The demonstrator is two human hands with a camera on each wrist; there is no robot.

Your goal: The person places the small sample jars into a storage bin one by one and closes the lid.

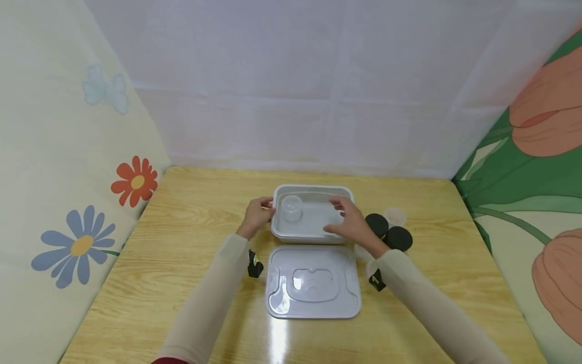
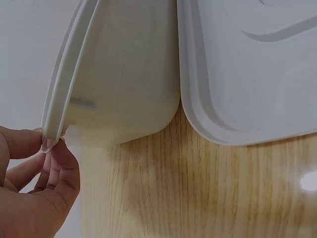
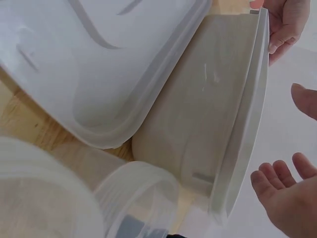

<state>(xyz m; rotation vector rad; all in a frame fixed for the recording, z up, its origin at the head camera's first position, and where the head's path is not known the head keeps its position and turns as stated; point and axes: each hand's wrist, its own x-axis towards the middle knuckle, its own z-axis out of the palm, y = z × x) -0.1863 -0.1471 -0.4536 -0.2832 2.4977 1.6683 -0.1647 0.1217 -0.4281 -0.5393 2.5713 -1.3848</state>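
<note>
Your left hand (image 1: 258, 216) pinches the left rim of the white tub (image 1: 313, 227), set near the back edge of the table (image 1: 204, 212). Your right hand (image 1: 349, 222), empty, thumb and fingers apart, hovers over tub's right end. Clear cup (image 1: 292, 208) inside, toward left end.

Smooth plastic bin (image 1: 311, 220), glossy plastic lid (image 1: 313, 307), clear plastic jar (image 1: 292, 208), shiny wood-grain tabletop (image 1: 195, 222), matt cloth backdrop (image 1: 291, 101)

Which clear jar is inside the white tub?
The clear jar at the left end of the white tub; the other clear jars are outside it, to the right.
</note>
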